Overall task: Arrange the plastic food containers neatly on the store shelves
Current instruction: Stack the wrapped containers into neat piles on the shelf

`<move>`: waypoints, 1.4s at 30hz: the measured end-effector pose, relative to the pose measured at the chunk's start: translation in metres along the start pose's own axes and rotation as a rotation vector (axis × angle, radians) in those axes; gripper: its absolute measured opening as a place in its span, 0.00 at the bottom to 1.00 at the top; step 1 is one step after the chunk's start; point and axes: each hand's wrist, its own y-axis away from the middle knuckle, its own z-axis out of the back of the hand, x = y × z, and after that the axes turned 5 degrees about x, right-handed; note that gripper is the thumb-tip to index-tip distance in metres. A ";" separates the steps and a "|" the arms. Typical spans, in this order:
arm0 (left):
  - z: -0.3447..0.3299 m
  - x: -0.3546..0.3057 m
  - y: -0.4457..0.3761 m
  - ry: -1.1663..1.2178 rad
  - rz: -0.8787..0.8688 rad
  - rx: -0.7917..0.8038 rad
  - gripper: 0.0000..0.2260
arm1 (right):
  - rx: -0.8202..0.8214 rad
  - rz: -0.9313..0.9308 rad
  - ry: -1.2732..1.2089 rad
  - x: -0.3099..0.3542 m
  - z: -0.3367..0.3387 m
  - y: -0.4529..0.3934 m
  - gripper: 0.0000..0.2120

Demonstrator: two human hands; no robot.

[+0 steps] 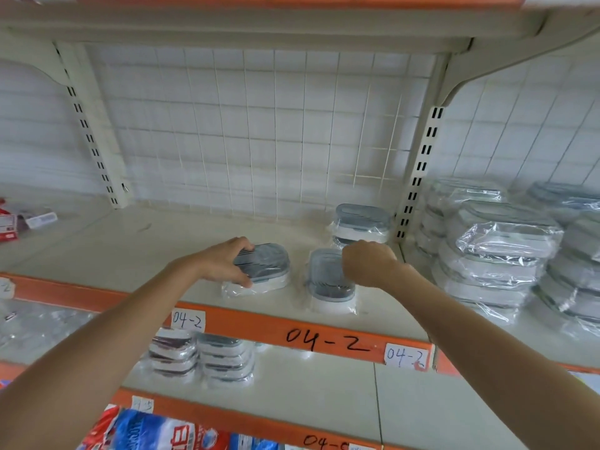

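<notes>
Red packets point(8, 222) lie at the shelf's point(130, 241) far left edge. Your left hand point(224, 263) grips a wrapped grey-lidded container point(263, 269) near the front edge, thumb underneath. Just beside it, your right hand point(367, 263) pinches the second container point(329, 284). A third container point(362, 222) sits behind, against the right upright. Beyond that, wrapped stacks point(496, 248) crowd the neighbouring bay.

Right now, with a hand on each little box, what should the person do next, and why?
Probably slide the container gripped by the left hand rightward, beside the container the right hand touches. The two sit apart and turned differently on the shelf, while the stack behind sits by the upright, so closing the gap should tidy the row.
</notes>
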 end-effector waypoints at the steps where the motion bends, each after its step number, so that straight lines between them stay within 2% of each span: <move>1: 0.001 -0.001 0.000 -0.010 0.002 0.007 0.34 | -0.021 0.072 0.019 -0.005 -0.002 -0.002 0.14; 3: 0.003 -0.004 -0.002 -0.031 0.015 0.015 0.33 | 0.040 0.257 0.104 -0.008 -0.007 -0.007 0.32; 4: 0.003 -0.006 -0.003 -0.043 0.022 0.017 0.32 | 0.088 0.324 0.124 -0.009 -0.007 -0.007 0.35; 7: 0.005 -0.011 -0.005 -0.068 0.048 0.011 0.31 | 0.206 0.374 0.086 -0.017 -0.002 -0.017 0.37; 10: 0.003 -0.016 -0.008 -0.159 0.084 -0.034 0.30 | 0.276 0.236 0.017 -0.024 0.007 -0.018 0.40; 13: 0.000 -0.020 -0.011 -0.228 0.126 -0.077 0.31 | 0.185 0.225 0.020 -0.022 0.001 -0.015 0.40; 16: -0.004 -0.023 -0.017 -0.171 0.108 -0.119 0.33 | 0.221 0.264 -0.180 -0.019 -0.013 -0.015 0.44; 21: -0.015 -0.026 -0.032 -0.054 0.094 -0.254 0.37 | 0.100 0.302 -0.215 -0.027 -0.009 -0.016 0.38; 25: -0.010 -0.026 -0.039 -0.069 0.130 -0.205 0.34 | -0.081 0.153 -0.351 -0.059 0.035 -0.027 0.30; 28: -0.005 -0.029 -0.041 -0.109 0.140 -0.177 0.32 | -0.223 0.037 -0.217 -0.080 0.058 -0.043 0.31; 34: -0.004 -0.031 -0.042 -0.050 0.105 -0.192 0.28 | -0.197 -0.166 -0.196 -0.101 0.050 -0.080 0.33; 38: -0.007 -0.027 -0.042 0.010 0.078 -0.206 0.28 | -0.158 -0.085 -0.236 -0.102 0.035 -0.094 0.20; 42: -0.006 -0.024 -0.042 0.042 0.050 -0.222 0.27 | -0.098 -0.068 -0.153 -0.104 0.033 -0.092 0.23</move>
